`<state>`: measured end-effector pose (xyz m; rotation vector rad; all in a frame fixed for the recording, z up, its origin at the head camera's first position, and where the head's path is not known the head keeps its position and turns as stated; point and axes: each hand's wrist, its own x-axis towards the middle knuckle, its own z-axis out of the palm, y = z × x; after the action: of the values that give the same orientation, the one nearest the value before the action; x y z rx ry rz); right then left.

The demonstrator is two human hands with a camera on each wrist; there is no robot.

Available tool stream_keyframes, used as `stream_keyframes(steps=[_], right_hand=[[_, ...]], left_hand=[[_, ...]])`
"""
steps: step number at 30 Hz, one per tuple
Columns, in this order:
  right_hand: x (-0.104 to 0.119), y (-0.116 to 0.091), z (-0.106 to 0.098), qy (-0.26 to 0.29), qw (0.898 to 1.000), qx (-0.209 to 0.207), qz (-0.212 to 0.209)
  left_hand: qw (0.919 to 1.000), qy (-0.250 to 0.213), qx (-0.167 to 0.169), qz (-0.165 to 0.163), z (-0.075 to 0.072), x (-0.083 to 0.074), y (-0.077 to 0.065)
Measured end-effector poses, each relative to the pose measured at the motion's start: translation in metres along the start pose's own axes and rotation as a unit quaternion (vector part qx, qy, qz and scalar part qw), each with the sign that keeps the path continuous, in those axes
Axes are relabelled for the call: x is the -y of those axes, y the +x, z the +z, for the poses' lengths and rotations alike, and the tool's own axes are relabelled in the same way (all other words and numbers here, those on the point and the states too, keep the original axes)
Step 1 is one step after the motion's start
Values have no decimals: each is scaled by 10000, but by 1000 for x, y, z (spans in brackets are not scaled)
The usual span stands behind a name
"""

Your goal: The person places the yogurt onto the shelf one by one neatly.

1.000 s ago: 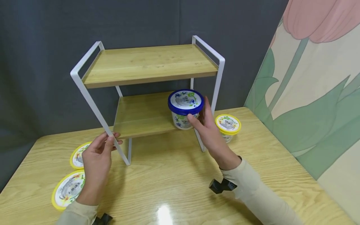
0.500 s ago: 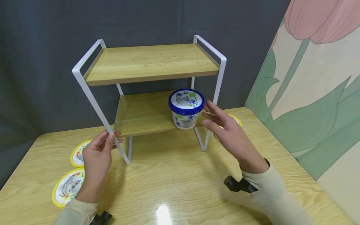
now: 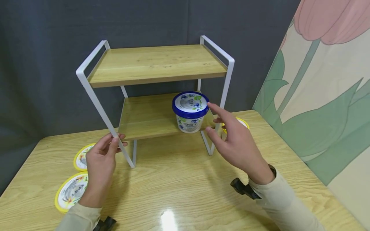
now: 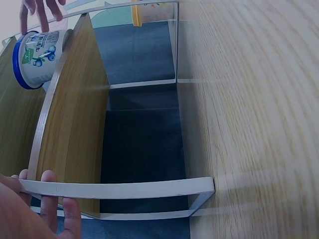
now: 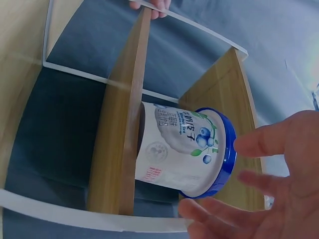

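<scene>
A two-tier wooden shelf rack [image 3: 157, 65] with a white metal frame stands on the table. My left hand [image 3: 101, 162] holds its front left leg, with fingers behind the leg and the thumb in front. A tub with a blue lid and blueberry print [image 3: 190, 123] sits upright on the lower shelf, near its front right. My right hand [image 3: 235, 141] is just right of the tub, fingers spread and loosely bent. One fingertip reaches the lid's edge in the head view; the right wrist view shows the tub [image 5: 177, 149] ungripped, close to the fingers.
Two yellow-lidded tubs [image 3: 70, 192] stand on the table left of the rack, partly behind my left hand. Another yellow-lidded tub [image 3: 244, 123] is right of the rack, mostly hidden by my right hand. A dark curtain [image 3: 150, 22] hangs behind.
My right hand has let go of the blue-lidded tub, drawn back to the right, then come close to its lid again. My left hand has stayed on the rack's leg.
</scene>
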<state>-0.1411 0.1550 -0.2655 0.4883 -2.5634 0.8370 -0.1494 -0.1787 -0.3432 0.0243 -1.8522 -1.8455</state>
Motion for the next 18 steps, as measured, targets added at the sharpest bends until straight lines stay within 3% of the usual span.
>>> stream_keyframes(steps=[4, 8, 14, 18], right_hand=[[1, -2, 2, -469, 9980, -287, -297], [1, -2, 3, -718, 9964, -306, -330], [0, 0, 4, -752, 9966, -200, -258], [-2, 2, 1, -452, 9975, -356, -397]], left_hand=[[10000, 65, 18, -7, 0, 0, 0], [9999, 102, 50, -20, 0, -1, 1], [9999, 92, 47, -87, -1, 0, 0], [9999, 103, 8, -121, -1, 0, 0]])
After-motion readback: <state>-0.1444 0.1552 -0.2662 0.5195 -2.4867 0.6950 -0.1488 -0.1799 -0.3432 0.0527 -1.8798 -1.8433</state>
